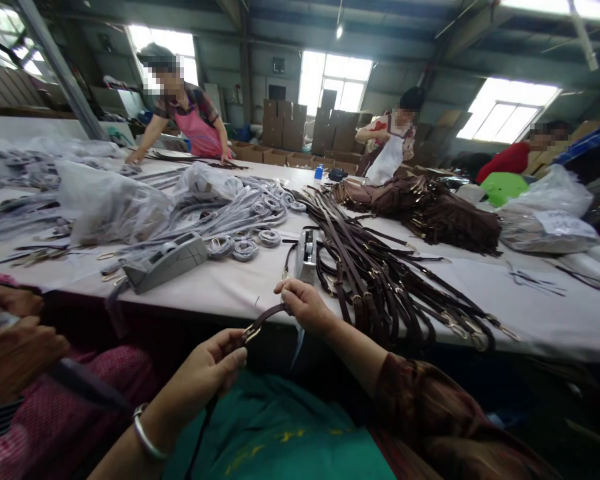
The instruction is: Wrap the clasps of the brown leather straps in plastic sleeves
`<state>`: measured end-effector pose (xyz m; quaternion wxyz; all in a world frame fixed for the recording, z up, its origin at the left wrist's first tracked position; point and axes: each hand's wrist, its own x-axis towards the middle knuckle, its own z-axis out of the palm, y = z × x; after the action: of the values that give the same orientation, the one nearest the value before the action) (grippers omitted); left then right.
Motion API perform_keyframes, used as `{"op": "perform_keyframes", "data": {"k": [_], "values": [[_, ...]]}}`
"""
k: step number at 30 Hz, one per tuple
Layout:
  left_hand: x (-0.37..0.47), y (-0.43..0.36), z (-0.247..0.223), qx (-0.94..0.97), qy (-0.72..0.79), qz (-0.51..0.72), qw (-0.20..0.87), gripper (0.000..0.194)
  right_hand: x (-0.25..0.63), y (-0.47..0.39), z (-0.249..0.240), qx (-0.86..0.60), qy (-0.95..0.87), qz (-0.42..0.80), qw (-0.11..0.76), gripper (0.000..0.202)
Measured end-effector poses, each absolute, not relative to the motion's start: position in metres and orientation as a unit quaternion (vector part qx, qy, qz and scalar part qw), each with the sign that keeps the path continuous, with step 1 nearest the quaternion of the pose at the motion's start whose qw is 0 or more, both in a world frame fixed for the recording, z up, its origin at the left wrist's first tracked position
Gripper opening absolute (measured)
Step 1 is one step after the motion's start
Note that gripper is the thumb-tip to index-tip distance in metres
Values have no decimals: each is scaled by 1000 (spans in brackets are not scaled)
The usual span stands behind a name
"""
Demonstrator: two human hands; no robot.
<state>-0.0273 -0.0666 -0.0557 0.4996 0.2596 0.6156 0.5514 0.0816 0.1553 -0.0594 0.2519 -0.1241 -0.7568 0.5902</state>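
Right at the centre, the left hand (220,365) and right hand (304,307) hold a brown strap (271,312) between them, just off the worktop's (240,285) near edge and above a green apron (280,433). The left grip is narrow, thumb and fingers closed on the strap beside its buckle (251,331); a bangle (147,433) circles that wrist. The right grip is narrow too, pinching the strap farther along, and the short length between the hands curves.

Taking the hands as the dial's centre, a tape dispenser (307,257) stands near the right hand at 12 o'clock. The brown pile (375,273) of straps, with metal clasps, fans out from 1 to 3 o'clock, some ends hanging over the edge. Grey coils (245,249) lie at 11 o'clock, and a second dispenser (166,263) sits at 10 o'clock, near them. Clear bags (115,203) rest beyond it.

At 9 o'clock, a co-worker's hands (17,343) hold something grey, partly cut off by the view. Across the worktop, a person in a pink apron (197,130) leans over dark straps at 11 o'clock, and another person (393,137) handles a white bag (386,160) at 1 o'clock.
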Motion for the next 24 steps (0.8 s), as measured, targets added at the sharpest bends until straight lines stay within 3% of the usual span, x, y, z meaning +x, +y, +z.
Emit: {"op": "perform_keyframes", "data": {"k": [3, 8, 13, 18, 24], "values": [[-27, -66, -39, 297, 667, 532, 429, 39, 79, 153, -62, -121, -767, 574, 260, 21], [-14, -58, -35, 226, 579, 509, 595, 38, 84, 149, -51, -55, -832, 473, 284, 14], [11, -36, -50, 161, 558, 574, 577, 32, 90, 136, -40, -9, -861, 423, 283, 12], [21, -25, -53, 115, 512, 663, 535, 28, 99, 128, -54, -92, -843, 425, 317, 15], [27, -23, -56, 34, 393, 733, 553, 21, 109, 114, -71, -182, -843, 429, 270, 19]]}}
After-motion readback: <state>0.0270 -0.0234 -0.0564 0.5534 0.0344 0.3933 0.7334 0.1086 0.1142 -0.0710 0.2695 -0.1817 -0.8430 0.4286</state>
